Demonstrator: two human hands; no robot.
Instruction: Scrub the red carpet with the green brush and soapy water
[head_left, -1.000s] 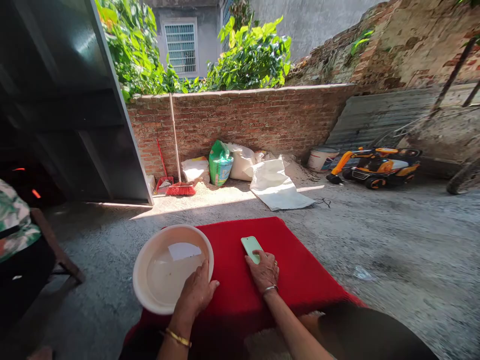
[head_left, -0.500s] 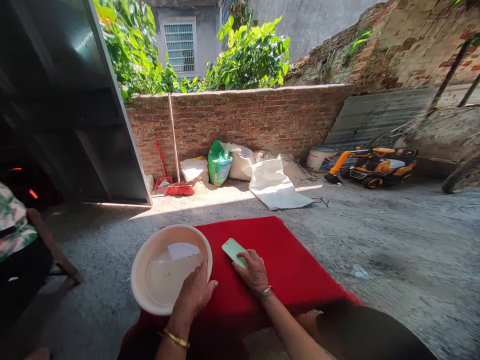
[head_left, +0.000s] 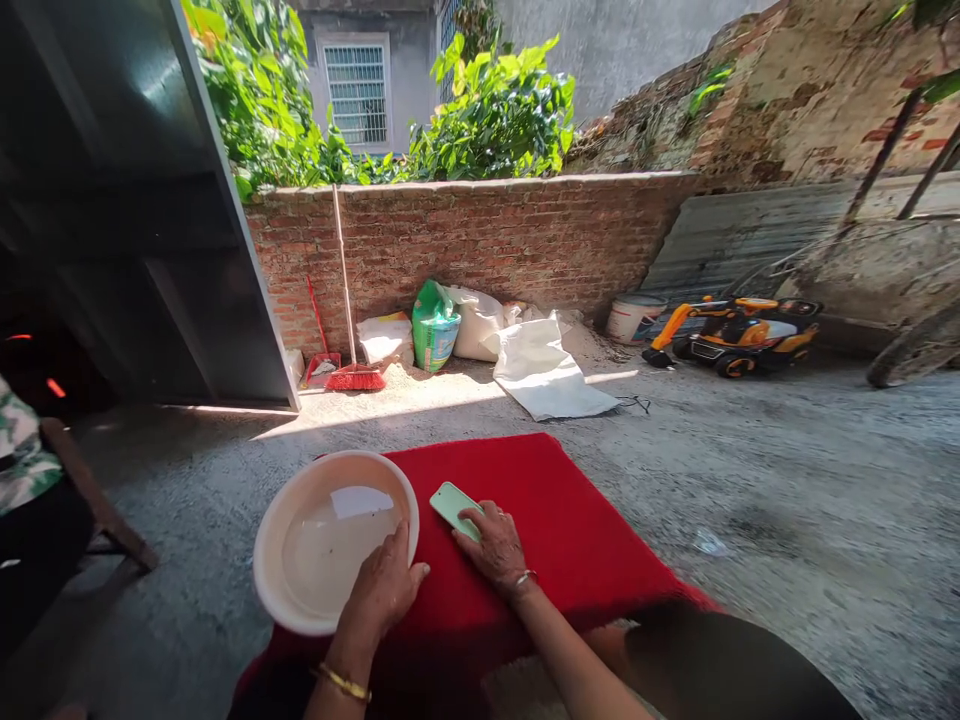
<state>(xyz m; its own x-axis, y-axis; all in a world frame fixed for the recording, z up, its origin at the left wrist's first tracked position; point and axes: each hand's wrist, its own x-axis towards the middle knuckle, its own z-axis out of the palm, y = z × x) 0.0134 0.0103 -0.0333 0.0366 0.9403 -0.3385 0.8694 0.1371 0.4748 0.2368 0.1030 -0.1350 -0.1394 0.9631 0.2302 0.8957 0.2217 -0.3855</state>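
Note:
A pale round basin (head_left: 281, 590) with clear water in it stands on the left of a red cloth (head_left: 570, 540). My left hand (head_left: 382, 585) grips the basin's right rim, fingers over the inner side and thumb outside. Just right of the basin lies a mint-green phone (head_left: 450, 503), tilted on the cloth. My right hand (head_left: 491, 545) holds the phone by its near right end, fingers along one edge and thumb along the other. The palm hides that end.
A person's patterned sleeve (head_left: 26, 455) and a wooden chair (head_left: 97, 495) are at the left. Beyond the cloth, a red broom (head_left: 356, 377), filled sacks (head_left: 435, 325), a white sheet (head_left: 551, 370) and a toy excavator (head_left: 742, 335) stand near a brick wall (head_left: 487, 235).
My right hand has slid the phone slightly left, nearer the basin. My left hand keeps its place on the rim. The whole view has shifted a little.

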